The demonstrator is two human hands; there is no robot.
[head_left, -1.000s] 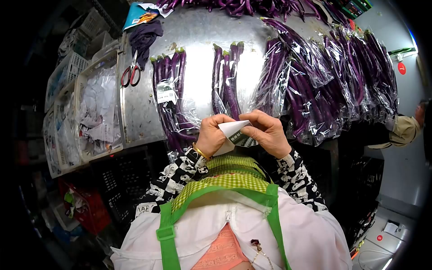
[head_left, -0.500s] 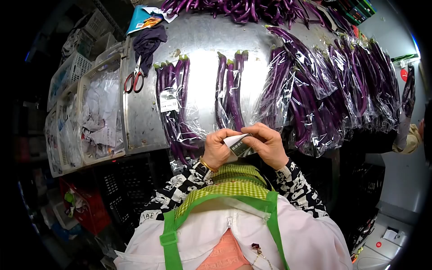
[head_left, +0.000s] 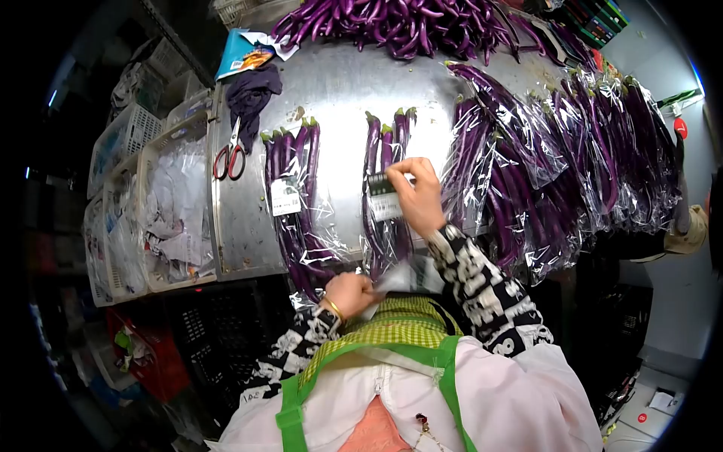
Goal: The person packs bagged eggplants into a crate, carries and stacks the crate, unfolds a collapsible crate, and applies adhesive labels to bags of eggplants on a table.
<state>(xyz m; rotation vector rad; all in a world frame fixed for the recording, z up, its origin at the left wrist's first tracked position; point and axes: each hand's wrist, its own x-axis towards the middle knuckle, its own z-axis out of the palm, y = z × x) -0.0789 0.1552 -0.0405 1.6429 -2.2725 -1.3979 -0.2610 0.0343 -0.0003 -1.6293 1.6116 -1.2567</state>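
My right hand [head_left: 419, 197] pinches the upper right corner of a dark-and-white label [head_left: 385, 202], which lies over the middle bag of long purple eggplants [head_left: 374, 154]. Whether the label is fully stuck to the plastic cannot be made out. Lower down, near the table's front edge, my left hand [head_left: 350, 294] is closed on a pale strip of label paper [head_left: 403, 279], smeared by motion. Just left of the middle bag lies another bag of eggplants [head_left: 290, 158], with a white label [head_left: 285, 197] on its film.
Several bagged eggplants [head_left: 520, 173] are heaped along the right side. Loose eggplants [head_left: 399, 26] pile up at the back. Red-handled scissors [head_left: 229, 160] and a dark cloth [head_left: 254, 90] lie at the left, beside baskets [head_left: 143, 248] holding plastic and paper.
My right hand has moved up and away from my left, carrying a label onto the middle bag. My left hand has dropped slightly lower with the paper strip.
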